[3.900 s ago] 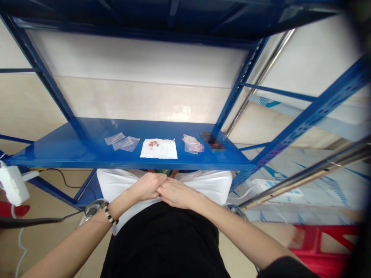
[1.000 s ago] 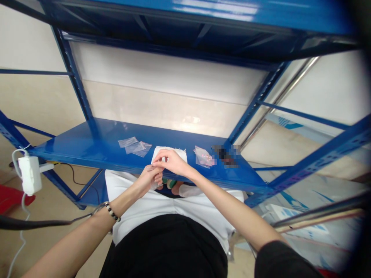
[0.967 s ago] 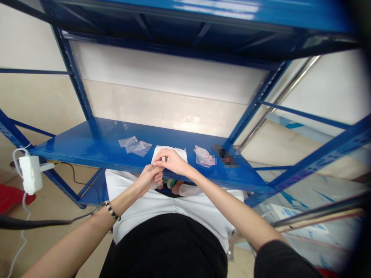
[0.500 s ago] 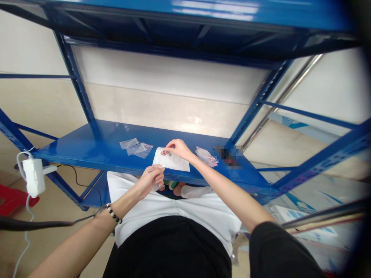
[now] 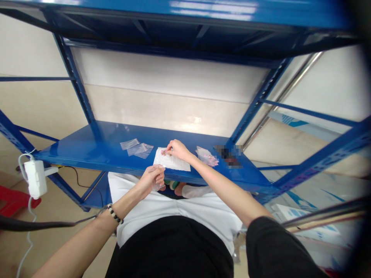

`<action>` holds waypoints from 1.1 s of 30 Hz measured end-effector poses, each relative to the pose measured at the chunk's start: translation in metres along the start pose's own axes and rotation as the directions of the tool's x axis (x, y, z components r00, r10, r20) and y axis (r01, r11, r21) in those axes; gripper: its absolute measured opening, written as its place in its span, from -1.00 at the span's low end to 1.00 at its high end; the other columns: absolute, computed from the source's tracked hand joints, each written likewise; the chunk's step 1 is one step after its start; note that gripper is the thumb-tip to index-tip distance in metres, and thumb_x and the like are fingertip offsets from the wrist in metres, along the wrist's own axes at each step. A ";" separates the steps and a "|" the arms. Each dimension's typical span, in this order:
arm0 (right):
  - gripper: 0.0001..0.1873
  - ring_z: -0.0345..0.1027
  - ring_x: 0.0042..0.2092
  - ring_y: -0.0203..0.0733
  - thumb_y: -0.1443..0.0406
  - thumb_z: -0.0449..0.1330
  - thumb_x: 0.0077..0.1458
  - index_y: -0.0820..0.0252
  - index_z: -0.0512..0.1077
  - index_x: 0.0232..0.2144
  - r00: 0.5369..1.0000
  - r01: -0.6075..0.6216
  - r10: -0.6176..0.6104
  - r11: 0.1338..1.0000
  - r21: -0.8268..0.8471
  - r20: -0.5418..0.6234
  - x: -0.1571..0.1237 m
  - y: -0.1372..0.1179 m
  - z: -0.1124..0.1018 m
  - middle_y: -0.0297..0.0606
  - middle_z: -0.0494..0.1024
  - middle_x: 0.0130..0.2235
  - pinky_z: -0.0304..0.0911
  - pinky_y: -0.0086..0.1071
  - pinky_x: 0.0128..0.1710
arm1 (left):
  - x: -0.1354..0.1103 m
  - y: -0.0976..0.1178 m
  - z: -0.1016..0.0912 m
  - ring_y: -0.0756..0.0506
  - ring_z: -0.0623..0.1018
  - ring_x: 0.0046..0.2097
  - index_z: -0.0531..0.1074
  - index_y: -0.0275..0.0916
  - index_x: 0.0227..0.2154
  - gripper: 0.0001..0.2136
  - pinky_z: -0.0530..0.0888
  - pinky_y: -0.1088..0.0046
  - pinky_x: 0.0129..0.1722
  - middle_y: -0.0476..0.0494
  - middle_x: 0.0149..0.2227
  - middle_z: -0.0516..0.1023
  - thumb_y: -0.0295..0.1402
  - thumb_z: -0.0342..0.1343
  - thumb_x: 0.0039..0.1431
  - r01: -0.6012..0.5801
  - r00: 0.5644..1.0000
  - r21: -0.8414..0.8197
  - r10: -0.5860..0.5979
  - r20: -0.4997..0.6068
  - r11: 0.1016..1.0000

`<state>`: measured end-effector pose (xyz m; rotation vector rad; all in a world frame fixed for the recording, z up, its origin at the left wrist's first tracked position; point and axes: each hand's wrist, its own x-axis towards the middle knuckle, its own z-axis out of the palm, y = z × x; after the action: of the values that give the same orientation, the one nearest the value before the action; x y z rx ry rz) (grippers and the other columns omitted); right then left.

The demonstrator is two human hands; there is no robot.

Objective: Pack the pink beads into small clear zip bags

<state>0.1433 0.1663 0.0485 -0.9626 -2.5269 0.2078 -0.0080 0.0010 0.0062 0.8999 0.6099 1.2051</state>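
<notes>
1. White paper sheet [image 5: 171, 159] lay flat near the front edge of a glossy blue steel shelf [image 5: 78, 152], part of a blue steel shelving rack [image 5: 78, 88] that stood before a pale wall [image 5: 162, 108].
2. A white power adapter [image 5: 35, 178] hung on a cable off the rack's left end, above a tan floor [image 5: 69, 193].
3. Below the shelf's front edge, the person wore a white top [image 5: 174, 206] over black trousers [image 5: 171, 247].
4. Two empty-looking clear plastic bags [image 5: 136, 146] lay left of the paper, and a clear bag with pink contents [image 5: 206, 156] lay right of it, just beside a pixelated, unreadable object [image 5: 227, 156].
5. The right hand [image 5: 177, 150] reached over the paper, its fingertips pinched on small pink items [image 5: 164, 153] lying on the sheet.
6. The left hand [image 5: 150, 178] was raised at the shelf's front edge, fingers curled round a small clear plastic bag [image 5: 158, 187], which was partly hidden.
7. A black-and-white beaded bracelet [image 5: 115, 214] circled the left wrist.
</notes>
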 end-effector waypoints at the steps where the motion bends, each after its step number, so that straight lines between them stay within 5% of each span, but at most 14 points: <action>1: -0.92 0.39 -0.31 -0.23 0.38 0.29 0.02 0.26 0.60 -0.48 1.000 0.005 -0.004 0.999 0.036 -0.006 0.000 -0.006 -0.005 -0.21 0.59 -0.40 0.18 -0.42 -0.24 | 0.000 0.000 0.000 0.10 0.11 -0.61 0.20 -0.24 -0.54 -0.71 0.18 0.54 -0.61 0.14 -0.64 0.08 -0.31 0.20 0.15 -0.001 1.000 0.004 0.001 -0.001 1.000; 7: -0.91 0.38 -0.33 -0.26 0.32 0.30 0.03 0.23 0.60 -0.39 0.977 0.181 -0.206 0.928 0.327 0.046 -0.008 -0.065 -0.041 -0.26 0.58 -0.36 0.21 -0.43 -0.30 | 0.004 -0.004 -0.002 0.10 0.10 -0.63 0.22 -0.24 -0.53 -0.72 0.19 0.54 -0.63 0.16 -0.66 0.08 -0.29 0.23 0.10 0.033 0.999 0.021 -0.032 -0.024 0.999; 11: -0.94 0.38 -0.28 -0.24 0.35 0.31 0.03 0.20 0.61 -0.40 0.937 0.263 -0.318 0.914 0.310 0.144 -0.022 -0.094 -0.047 -0.27 0.57 -0.36 0.21 -0.42 -0.25 | 0.003 -0.006 -0.003 0.10 0.13 -0.63 0.22 -0.24 -0.55 -0.71 0.20 0.53 -0.63 0.14 -0.65 0.10 -0.30 0.23 0.10 0.041 0.999 0.036 -0.040 -0.025 0.999; 16: -0.91 0.39 -0.25 -0.22 0.36 0.28 0.07 0.19 0.61 -0.36 0.923 0.299 -0.349 0.916 0.267 0.164 -0.031 -0.100 -0.045 -0.24 0.57 -0.32 0.21 -0.40 -0.20 | 0.002 -0.004 -0.003 0.10 0.15 -0.63 0.24 -0.25 -0.53 -0.73 0.19 0.54 -0.63 0.14 -0.65 0.11 -0.31 0.25 0.06 0.040 0.998 0.031 -0.038 -0.056 0.999; 22: -0.90 0.41 -0.25 -0.22 0.37 0.25 0.09 0.21 0.60 -0.36 0.938 0.277 -0.313 0.934 0.224 0.146 -0.019 -0.078 -0.047 -0.23 0.59 -0.31 0.21 -0.42 -0.23 | 0.001 -0.002 0.000 0.11 0.14 -0.62 0.22 -0.24 -0.52 -0.71 0.20 0.55 -0.62 0.14 -0.64 0.11 -0.29 0.24 0.09 0.040 0.999 0.008 -0.039 -0.026 0.999; 28: -0.86 0.46 -0.27 -0.23 0.41 0.22 0.07 0.25 0.61 -0.36 0.994 0.004 -0.006 1.000 0.026 0.105 0.006 -0.014 -0.030 -0.21 0.63 -0.31 0.21 -0.47 -0.25 | -0.001 -0.004 0.001 0.11 0.12 -0.63 0.18 -0.23 -0.54 -0.68 0.20 0.55 -0.62 0.14 -0.64 0.10 -0.28 0.24 0.10 0.044 0.999 0.008 -0.044 -0.011 0.999; 33: -0.90 0.49 -0.27 -0.23 0.39 0.27 0.02 0.24 0.61 -0.38 0.991 -0.060 0.067 0.996 -0.068 0.112 0.016 0.018 -0.009 -0.20 0.64 -0.32 0.21 -0.49 -0.26 | 0.003 -0.005 -0.001 0.10 0.11 -0.64 0.17 -0.22 -0.53 -0.68 0.19 0.54 -0.64 0.16 -0.66 0.08 -0.25 0.23 0.11 0.043 0.999 0.023 -0.042 -0.014 0.999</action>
<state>0.1470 0.1902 0.0568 -1.0861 -2.6229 0.2066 -0.0051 0.0039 0.0014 0.8945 0.6519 1.1689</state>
